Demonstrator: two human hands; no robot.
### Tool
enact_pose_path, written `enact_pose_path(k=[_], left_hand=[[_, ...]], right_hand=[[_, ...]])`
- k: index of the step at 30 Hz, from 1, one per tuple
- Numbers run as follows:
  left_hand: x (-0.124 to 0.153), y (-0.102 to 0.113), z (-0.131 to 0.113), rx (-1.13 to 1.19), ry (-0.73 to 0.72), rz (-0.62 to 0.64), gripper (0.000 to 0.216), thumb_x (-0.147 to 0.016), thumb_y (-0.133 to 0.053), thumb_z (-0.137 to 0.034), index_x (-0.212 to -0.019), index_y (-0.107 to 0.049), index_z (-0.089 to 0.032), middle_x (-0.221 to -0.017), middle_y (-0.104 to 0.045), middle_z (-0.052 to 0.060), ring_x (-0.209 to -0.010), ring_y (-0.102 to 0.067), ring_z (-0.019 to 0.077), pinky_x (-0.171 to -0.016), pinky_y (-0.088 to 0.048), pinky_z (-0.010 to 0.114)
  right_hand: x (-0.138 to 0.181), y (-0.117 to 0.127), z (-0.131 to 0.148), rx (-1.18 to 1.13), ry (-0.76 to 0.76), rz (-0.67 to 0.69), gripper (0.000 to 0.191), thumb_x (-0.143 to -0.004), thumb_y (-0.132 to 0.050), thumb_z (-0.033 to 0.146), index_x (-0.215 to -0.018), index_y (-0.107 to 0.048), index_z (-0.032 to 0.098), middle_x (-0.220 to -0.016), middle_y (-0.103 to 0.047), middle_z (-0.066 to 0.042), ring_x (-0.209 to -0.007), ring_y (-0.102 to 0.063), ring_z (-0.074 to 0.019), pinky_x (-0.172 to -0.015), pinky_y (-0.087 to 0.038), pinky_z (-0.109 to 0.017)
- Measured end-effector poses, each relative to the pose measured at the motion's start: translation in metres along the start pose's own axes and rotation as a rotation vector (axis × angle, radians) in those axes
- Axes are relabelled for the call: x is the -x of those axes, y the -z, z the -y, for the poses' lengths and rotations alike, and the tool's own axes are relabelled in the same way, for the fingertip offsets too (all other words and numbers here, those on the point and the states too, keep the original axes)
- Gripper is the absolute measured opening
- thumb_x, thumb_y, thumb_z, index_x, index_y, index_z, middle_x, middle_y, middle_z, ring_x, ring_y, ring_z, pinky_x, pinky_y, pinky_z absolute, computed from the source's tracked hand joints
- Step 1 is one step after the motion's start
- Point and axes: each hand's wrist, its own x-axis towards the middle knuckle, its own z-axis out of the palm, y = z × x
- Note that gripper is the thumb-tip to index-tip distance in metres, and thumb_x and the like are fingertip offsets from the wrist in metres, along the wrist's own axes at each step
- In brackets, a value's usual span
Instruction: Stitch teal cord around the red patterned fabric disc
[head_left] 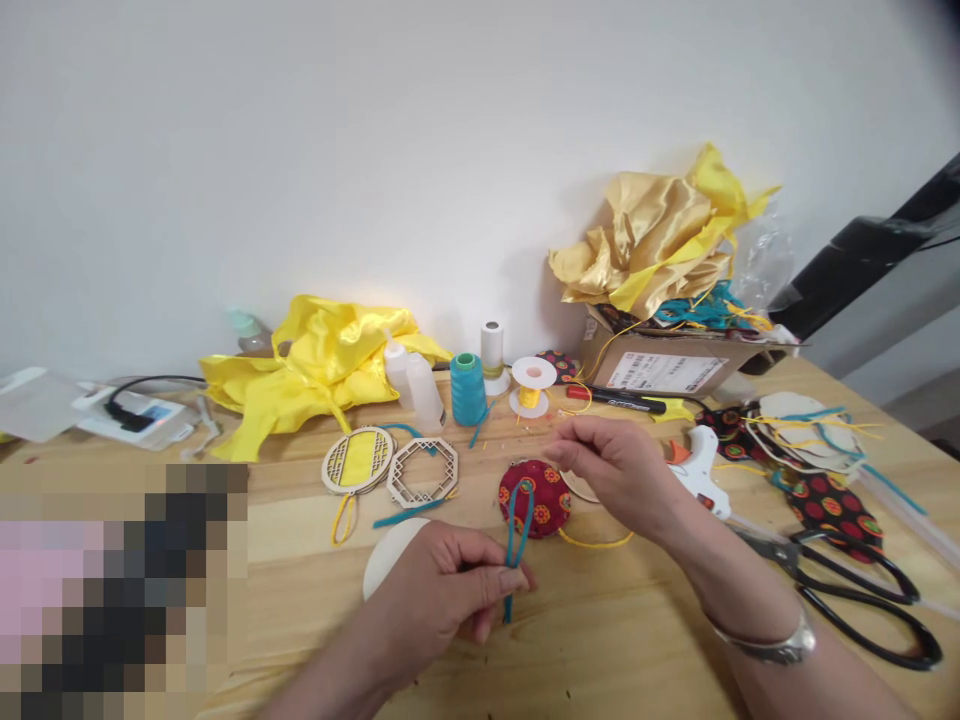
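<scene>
A teal cord [511, 528] is folded into a loop, pinched near its ends between the thumb and fingers of my left hand [454, 580]. The loop stands up in front of a round red floral fabric disc [551, 490], which lies on the table with a yellow cord beside it. Above the disc's right edge is my right hand [630, 470], fingertips drawn together; whether anything thin is between them cannot be made out. Partly behind my left hand lies a pale round disc [386, 555]. A round lattice frame with yellow fabric [365, 462] and an octagonal lattice frame [397, 490] lie farther left.
Black-handled scissors [862, 585] and a white glue gun [705, 470] lie at the right. A teal thread spool [469, 390], a yellow cord spool [532, 375] and squeeze bottles [426, 392] stand behind. A cardboard box [652, 360] holds fabric; yellow cloth [315, 360] lies left.
</scene>
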Motion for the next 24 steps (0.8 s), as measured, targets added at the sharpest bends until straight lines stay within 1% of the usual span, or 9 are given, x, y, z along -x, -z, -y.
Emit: enact_pose_path(k=[2, 5, 8, 11, 13, 16, 18, 21, 24], left_hand=[[0.0, 0.0, -0.001, -0.003, -0.031, -0.004, 0.027, -0.072, -0.068, -0.04, -0.071, -0.075, -0.014, -0.038, -0.048, -0.005, -0.039, -0.034, 0.0069, -0.044, -0.022, 0.023], [0.0, 0.0, -0.003, -0.01, -0.077, -0.027, 0.026, -0.074, -0.067, -0.039, -0.07, -0.075, -0.015, -0.04, -0.048, -0.005, -0.04, -0.036, 0.0073, -0.045, -0.024, 0.023], [0.001, 0.0, -0.004, -0.017, -0.136, -0.064, 0.022, -0.075, -0.065, -0.036, -0.072, -0.075, -0.016, -0.05, -0.055, -0.002, -0.042, -0.042, 0.0081, -0.045, -0.03, 0.022], [0.002, -0.001, -0.005, -0.039, -0.197, -0.088, 0.02, -0.076, -0.064, -0.034, -0.07, -0.074, -0.017, -0.061, -0.06, 0.0, -0.044, -0.045, 0.0083, -0.046, -0.035, 0.022], [0.003, -0.001, -0.004, -0.064, -0.206, -0.095, 0.021, -0.076, -0.064, -0.035, -0.069, -0.073, -0.017, -0.063, -0.062, 0.001, -0.043, -0.045, 0.0083, -0.045, -0.036, 0.022], [0.003, -0.002, -0.002, -0.102, -0.183, -0.082, 0.026, -0.077, -0.062, -0.037, -0.065, -0.072, -0.016, -0.06, -0.062, 0.002, -0.041, -0.043, 0.0081, -0.044, -0.034, 0.022], [0.002, -0.003, -0.001, -0.118, -0.166, -0.072, 0.027, -0.078, -0.062, -0.037, -0.066, -0.072, -0.016, -0.054, -0.058, 0.0, -0.041, -0.042, 0.0083, -0.043, -0.032, 0.022], [0.001, -0.004, -0.001, -0.116, -0.143, -0.062, 0.024, -0.076, -0.062, -0.036, -0.07, -0.074, -0.015, -0.047, -0.051, -0.003, -0.04, -0.042, 0.0086, -0.042, -0.03, 0.021], [-0.001, -0.003, 0.0, -0.102, -0.119, -0.053, 0.024, -0.075, -0.063, -0.035, -0.069, -0.073, -0.015, -0.046, -0.048, -0.004, -0.039, -0.04, 0.0081, -0.042, -0.029, 0.021]], right_hand=[[0.0, 0.003, -0.002, 0.005, -0.031, 0.041, 0.044, -0.091, -0.04, 0.043, -0.061, -0.058, 0.016, -0.051, -0.045, 0.003, -0.049, -0.039, -0.009, -0.047, -0.028, -0.023], [0.001, 0.0, -0.003, -0.1, -0.104, 0.244, 0.062, -0.09, -0.027, 0.061, -0.07, -0.063, 0.014, -0.053, -0.049, 0.001, -0.047, -0.041, -0.009, -0.044, -0.028, -0.022], [0.005, -0.01, -0.004, -0.29, -0.184, 0.483, 0.068, -0.084, -0.03, 0.07, -0.07, -0.064, 0.012, -0.057, -0.051, 0.0, -0.047, -0.04, -0.0073, -0.043, -0.027, -0.021], [0.008, -0.021, -0.006, -0.423, -0.266, 0.591, 0.058, -0.082, -0.045, 0.065, -0.066, -0.064, 0.012, -0.052, -0.048, 0.003, -0.046, -0.038, -0.0059, -0.043, -0.024, -0.02], [0.008, -0.027, -0.007, -0.525, -0.31, 0.579, 0.044, -0.077, -0.06, 0.056, -0.067, -0.064, 0.013, -0.053, -0.052, 0.003, -0.047, -0.038, -0.0052, -0.044, -0.023, -0.02], [0.007, -0.033, -0.007, -0.687, -0.364, 0.46, 0.033, -0.068, -0.073, 0.043, -0.066, -0.063, 0.013, -0.052, -0.053, 0.004, -0.045, -0.035, -0.0036, -0.042, -0.022, -0.018], [0.005, -0.033, -0.005, -0.768, -0.408, 0.39, 0.031, -0.066, -0.075, 0.041, -0.064, -0.062, 0.012, -0.047, -0.048, 0.006, -0.042, -0.033, -0.0033, -0.04, -0.02, -0.018], [0.003, -0.031, -0.002, -0.823, -0.437, 0.342, 0.031, -0.066, -0.073, 0.04, -0.063, -0.058, 0.013, -0.043, -0.044, 0.007, -0.039, -0.034, -0.0038, -0.039, -0.021, -0.018], [0.002, -0.028, 0.0, -0.716, -0.383, 0.273, 0.027, -0.069, -0.07, 0.038, -0.063, -0.059, 0.014, -0.043, -0.046, 0.007, -0.038, -0.036, -0.0046, -0.04, -0.027, -0.018]])
